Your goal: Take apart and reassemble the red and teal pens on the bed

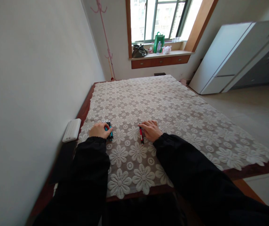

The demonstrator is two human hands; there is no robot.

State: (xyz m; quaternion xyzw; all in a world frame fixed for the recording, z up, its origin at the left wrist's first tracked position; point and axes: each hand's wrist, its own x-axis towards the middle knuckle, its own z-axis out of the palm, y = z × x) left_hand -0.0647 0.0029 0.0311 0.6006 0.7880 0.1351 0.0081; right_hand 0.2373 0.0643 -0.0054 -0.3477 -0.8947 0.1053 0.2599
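Several dark pens with teal parts lie side by side on the lace tablecloth. My left hand is curled over the row from the left, thumb and fingers closed on the pens and covering part of them. To the right, a red and black pen points roughly toward me. The fingertips of my right hand are closed at its far end, with the other fingers bent behind. A stretch of tablecloth separates the two hands.
On the left table edge, by the wall, are a white box-shaped device and a black flat object. Beyond the table stand a pink coat rack and a white fridge. The windowsill holds a green bag and a dark bag.
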